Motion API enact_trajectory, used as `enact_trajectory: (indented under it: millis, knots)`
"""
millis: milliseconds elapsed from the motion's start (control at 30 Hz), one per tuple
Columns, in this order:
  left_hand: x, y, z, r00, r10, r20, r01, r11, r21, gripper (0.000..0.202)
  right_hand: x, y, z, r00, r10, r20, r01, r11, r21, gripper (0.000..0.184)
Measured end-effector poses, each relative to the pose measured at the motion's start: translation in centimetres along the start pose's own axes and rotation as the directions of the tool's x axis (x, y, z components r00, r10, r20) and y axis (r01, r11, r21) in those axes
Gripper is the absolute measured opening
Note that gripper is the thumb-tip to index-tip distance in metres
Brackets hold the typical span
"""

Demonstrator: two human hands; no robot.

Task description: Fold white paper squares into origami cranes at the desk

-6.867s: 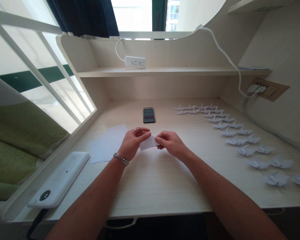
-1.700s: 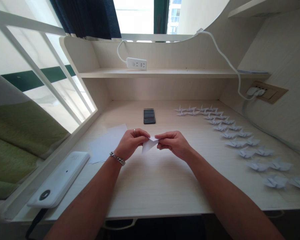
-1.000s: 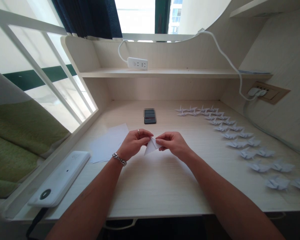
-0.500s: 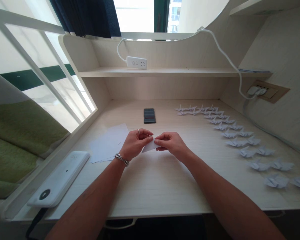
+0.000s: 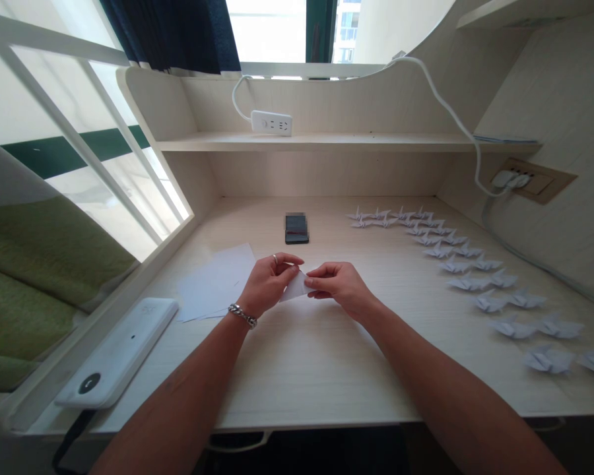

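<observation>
Between my two hands is a small folded sheet of white paper (image 5: 294,288), held just above the desk. My left hand (image 5: 268,280), with a ring and a chain bracelet, pinches its upper left side between thumb and fingers. On the paper's right edge, my right hand (image 5: 339,285) has thumb and forefinger closed. The fingertips hide part of the folds. Left of my left hand lie loose white paper sheets (image 5: 210,284), overlapping one another. Several folded paper cranes (image 5: 468,284) stand in paired rows along the right side of the desk.
A dark phone (image 5: 296,228) lies beyond my hands. At the front left is a white power bank-like device (image 5: 123,349) with a black strap. A power strip (image 5: 271,123) sits on the shelf (image 5: 327,140); a white cable (image 5: 450,112) runs to the wall socket (image 5: 534,180).
My left thumb and fingers have shifted slightly on the paper, and a little more of its folded face shows. My right hand is nearly still.
</observation>
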State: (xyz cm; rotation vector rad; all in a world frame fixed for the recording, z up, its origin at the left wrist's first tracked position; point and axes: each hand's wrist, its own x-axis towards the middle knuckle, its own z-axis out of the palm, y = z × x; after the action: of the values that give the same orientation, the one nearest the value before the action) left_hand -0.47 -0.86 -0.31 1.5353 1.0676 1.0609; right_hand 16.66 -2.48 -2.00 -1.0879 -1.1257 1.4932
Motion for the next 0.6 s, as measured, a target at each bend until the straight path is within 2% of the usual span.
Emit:
enact_trajectory:
  millis: [167,333,467,600]
  knots:
    - [-0.17,0.30,-0.19,0.999,-0.046,-0.002,0.045,0.989,-0.141,0.026,0.06,-0.04,-0.01,0.998,-0.057,-0.023,0.058,0.998,0.003,0.035]
    - [-0.42,0.17,-0.11,0.998,-0.041,0.045,0.045,0.995,-0.094,0.037,-0.18,-0.04,0.19,0.996,-0.092,-0.012,0.092,0.996,-0.008,0.034]
    - [-0.15,-0.13,-0.16,0.999,-0.036,0.017,0.038,0.995,-0.089,0.032,-0.27,-0.06,0.30,0.997,-0.081,-0.002,0.081,0.997,-0.021,0.033]
    - [0.12,-0.46,-0.45,0.998,-0.038,-0.050,0.034,0.996,-0.077,0.031,-0.10,-0.17,-0.10,0.998,-0.008,0.055,0.010,0.999,-0.033,0.028]
